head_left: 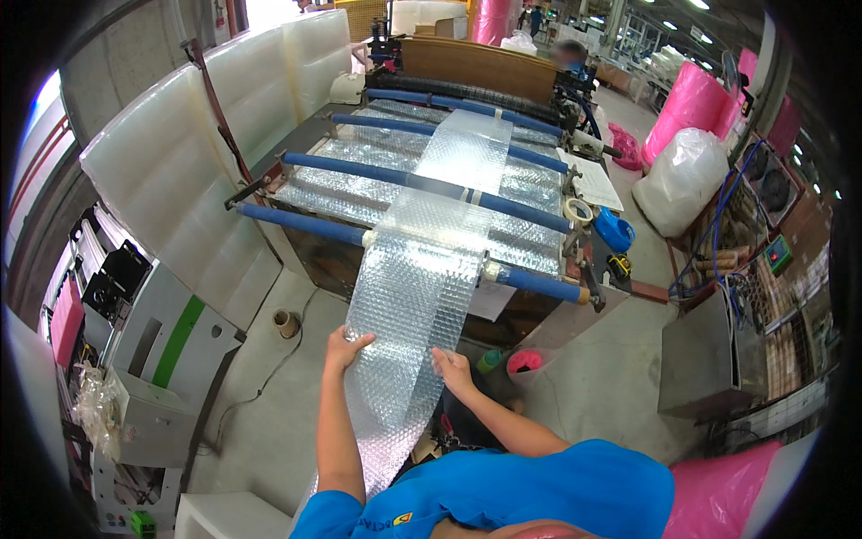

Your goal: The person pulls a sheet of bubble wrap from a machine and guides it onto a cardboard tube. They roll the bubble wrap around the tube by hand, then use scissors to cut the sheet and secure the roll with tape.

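A long clear strip of bubble wrap [422,269] runs from the machine's blue rollers [422,184] down toward me. My left hand [343,346] grips the strip's left edge. My right hand [452,368] holds its right edge, fingers curled over the film. Below my hands the strip hangs on toward the floor. Both forearms reach up from my blue shirt at the lower edge.
White foam panels [180,171] stand at the left. A grey machine cabinet [144,359] is lower left. A cardboard tube [285,322] lies on the floor. White [682,175] and pink [691,99] bagged rolls sit at the right, and a metal box [709,359] near them.
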Available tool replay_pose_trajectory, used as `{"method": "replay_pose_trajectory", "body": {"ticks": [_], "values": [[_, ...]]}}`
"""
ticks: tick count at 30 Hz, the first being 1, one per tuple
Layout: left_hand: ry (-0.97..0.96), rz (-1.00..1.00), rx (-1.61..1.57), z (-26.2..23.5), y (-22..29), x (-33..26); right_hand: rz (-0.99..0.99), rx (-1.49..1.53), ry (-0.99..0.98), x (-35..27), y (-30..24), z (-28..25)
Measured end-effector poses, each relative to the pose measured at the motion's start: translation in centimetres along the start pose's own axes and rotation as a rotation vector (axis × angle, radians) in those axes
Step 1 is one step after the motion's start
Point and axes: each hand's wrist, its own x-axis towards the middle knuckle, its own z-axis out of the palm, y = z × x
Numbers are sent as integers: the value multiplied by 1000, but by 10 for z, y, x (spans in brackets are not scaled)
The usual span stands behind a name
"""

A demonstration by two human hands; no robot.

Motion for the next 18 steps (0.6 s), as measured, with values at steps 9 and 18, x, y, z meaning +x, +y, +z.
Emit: {"method": "replay_pose_trajectory", "body": {"ticks": [9,18], "values": [[61,-81,261,9,-24,0,-12,-97,8,0,16,-3],[0,87,200,24,12,53,-161,-195,143,60,-3,-19]]}}
